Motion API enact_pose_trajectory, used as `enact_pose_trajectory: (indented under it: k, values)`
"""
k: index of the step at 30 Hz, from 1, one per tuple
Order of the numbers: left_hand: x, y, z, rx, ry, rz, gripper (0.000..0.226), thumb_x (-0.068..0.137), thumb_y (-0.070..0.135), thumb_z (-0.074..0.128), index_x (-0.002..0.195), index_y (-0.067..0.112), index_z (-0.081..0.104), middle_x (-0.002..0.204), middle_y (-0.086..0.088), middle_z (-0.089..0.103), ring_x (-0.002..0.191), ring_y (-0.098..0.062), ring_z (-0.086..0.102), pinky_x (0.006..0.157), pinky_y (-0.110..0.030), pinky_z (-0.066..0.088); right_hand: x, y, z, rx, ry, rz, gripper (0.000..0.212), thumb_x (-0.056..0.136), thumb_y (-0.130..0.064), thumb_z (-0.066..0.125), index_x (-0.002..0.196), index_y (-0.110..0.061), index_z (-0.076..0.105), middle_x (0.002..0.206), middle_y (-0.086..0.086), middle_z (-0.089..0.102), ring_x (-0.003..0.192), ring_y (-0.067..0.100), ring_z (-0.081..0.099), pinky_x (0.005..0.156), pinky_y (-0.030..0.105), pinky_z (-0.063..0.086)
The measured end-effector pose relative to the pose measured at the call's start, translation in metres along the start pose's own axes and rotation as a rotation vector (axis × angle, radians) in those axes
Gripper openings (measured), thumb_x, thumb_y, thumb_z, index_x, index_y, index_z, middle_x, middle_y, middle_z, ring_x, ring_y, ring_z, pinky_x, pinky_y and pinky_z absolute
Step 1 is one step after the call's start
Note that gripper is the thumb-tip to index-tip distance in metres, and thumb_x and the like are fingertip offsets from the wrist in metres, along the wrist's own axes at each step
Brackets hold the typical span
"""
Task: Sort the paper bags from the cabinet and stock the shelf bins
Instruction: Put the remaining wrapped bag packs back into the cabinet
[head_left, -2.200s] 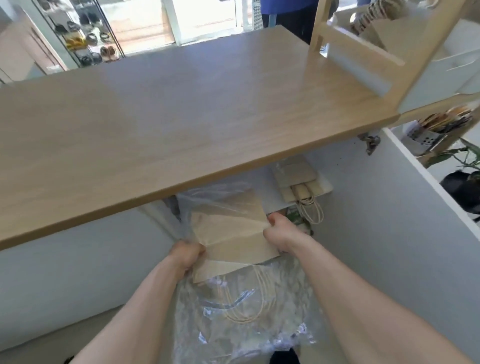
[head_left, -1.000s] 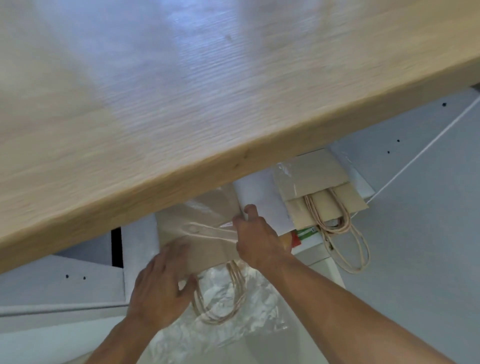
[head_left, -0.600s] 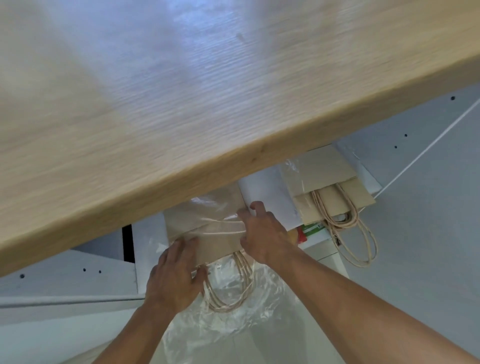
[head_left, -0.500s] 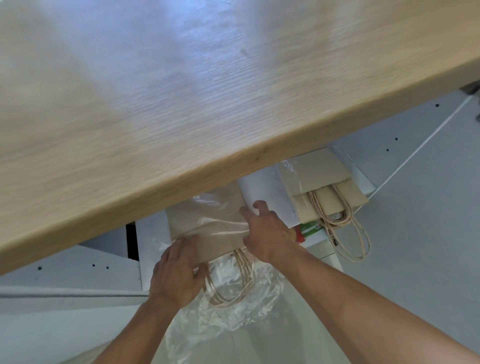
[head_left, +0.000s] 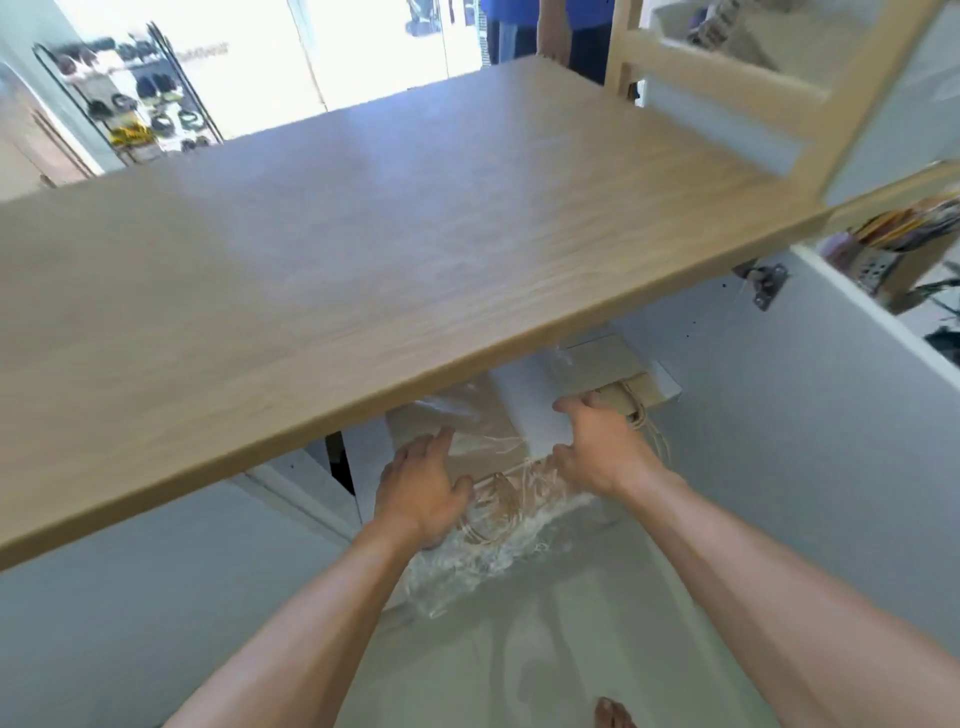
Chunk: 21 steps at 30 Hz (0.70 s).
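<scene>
A bundle of brown paper bags (head_left: 485, 441) in clear plastic wrap lies on the white cabinet shelf (head_left: 530, 402) under the wooden countertop, with its twine handles (head_left: 498, 499) pointing toward me. My left hand (head_left: 421, 491) rests on the bundle's left part with its fingers spread. To the right of the bundle my right hand (head_left: 597, 447) is spread open over the shelf, its thumb at the plastic's edge and its fingertips touching a second stack of paper bags (head_left: 608, 364). The countertop hides the rear of both stacks.
The wooden countertop (head_left: 363, 249) overhangs the open cabinet. A wooden shelf unit (head_left: 727, 88) holding white bins (head_left: 893, 130) stands at its far right end. The open white cabinet door (head_left: 789, 457) is on the right. A person in blue (head_left: 550, 26) stands beyond the counter.
My right hand has left the wrapped bundle and moved right toward the second stack. My left hand stays on the bundle. My head has pulled back and up.
</scene>
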<state>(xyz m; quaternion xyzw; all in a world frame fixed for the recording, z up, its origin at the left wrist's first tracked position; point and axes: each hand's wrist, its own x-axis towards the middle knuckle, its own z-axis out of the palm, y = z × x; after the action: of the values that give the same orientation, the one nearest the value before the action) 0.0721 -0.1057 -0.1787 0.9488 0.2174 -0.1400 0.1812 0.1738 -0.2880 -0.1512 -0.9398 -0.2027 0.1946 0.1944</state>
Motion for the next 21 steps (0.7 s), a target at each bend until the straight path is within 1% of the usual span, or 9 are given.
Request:
enact_pose_trajectory:
  k: [3, 6, 8, 11, 14, 17, 21]
  values:
    - [-0.023, 0.023, -0.027, -0.001, -0.015, 0.081, 0.070, 0.091, 0.041, 0.049, 0.153, 0.025, 0.019, 0.157, -0.007, 0.029, 0.142, -0.031, 0.029, 0.113, -0.045, 0.031, -0.037, 0.000, -0.036, 0.010, 0.090, 0.045, 0.053, 0.086, -0.025, 0.059, 0.138, -0.022, 0.045, 0.134, 0.009, 0.046, 0.120, 0.033, 0.051, 0.096, 0.043, 0.047]
    - [-0.041, 0.049, -0.051, -0.010, 0.006, 0.143, 0.069, 0.094, 0.043, 0.048, 0.153, 0.024, 0.018, 0.158, -0.008, 0.026, 0.142, -0.031, 0.030, 0.112, -0.047, 0.034, -0.071, 0.004, -0.071, 0.026, 0.159, 0.091, 0.050, 0.086, -0.024, 0.057, 0.135, -0.020, 0.048, 0.128, 0.012, 0.049, 0.118, 0.032, 0.051, 0.096, 0.040, 0.047]
    - [-0.053, 0.073, -0.066, 0.002, 0.048, 0.212, 0.068, 0.094, 0.044, 0.047, 0.153, 0.023, 0.019, 0.157, -0.009, 0.028, 0.140, -0.031, 0.033, 0.110, -0.046, 0.036, -0.098, 0.011, -0.100, 0.036, 0.217, 0.133, 0.051, 0.087, -0.024, 0.058, 0.136, -0.019, 0.047, 0.130, 0.012, 0.048, 0.117, 0.031, 0.051, 0.096, 0.038, 0.045]
    - [-0.069, 0.110, -0.081, 0.014, 0.071, 0.307, 0.067, 0.095, 0.043, 0.045, 0.153, 0.023, 0.018, 0.155, -0.009, 0.031, 0.140, -0.030, 0.031, 0.112, -0.044, 0.032, -0.135, 0.029, -0.133, 0.030, 0.274, 0.198, 0.049, 0.091, -0.024, 0.057, 0.138, -0.019, 0.044, 0.134, 0.009, 0.047, 0.117, 0.028, 0.052, 0.095, 0.037, 0.044]
    - [-0.083, 0.151, -0.087, 0.007, 0.083, 0.389, 0.067, 0.096, 0.042, 0.046, 0.154, 0.023, 0.019, 0.155, -0.009, 0.031, 0.142, -0.029, 0.029, 0.113, -0.042, 0.029, -0.170, 0.055, -0.156, 0.029, 0.320, 0.260, 0.048, 0.091, -0.022, 0.056, 0.137, -0.018, 0.045, 0.134, 0.010, 0.047, 0.117, 0.028, 0.052, 0.095, 0.037, 0.044]
    - [-0.095, 0.195, -0.087, 0.007, 0.086, 0.463, 0.066, 0.095, 0.042, 0.047, 0.153, 0.023, 0.020, 0.155, -0.009, 0.032, 0.142, -0.030, 0.029, 0.114, -0.043, 0.029, -0.203, 0.084, -0.176, 0.041, 0.350, 0.333, 0.046, 0.089, -0.021, 0.055, 0.134, -0.019, 0.047, 0.134, 0.010, 0.046, 0.113, 0.030, 0.053, 0.091, 0.037, 0.046]
    - [-0.116, 0.259, -0.070, 0.028, 0.071, 0.558, 0.065, 0.096, 0.041, 0.046, 0.153, 0.023, 0.020, 0.154, -0.009, 0.032, 0.142, -0.030, 0.029, 0.114, -0.042, 0.029, -0.247, 0.129, -0.193, 0.037, 0.379, 0.405, 0.041, 0.086, -0.023, 0.057, 0.127, -0.017, 0.052, 0.126, 0.009, 0.052, 0.111, 0.029, 0.053, 0.087, 0.037, 0.048]
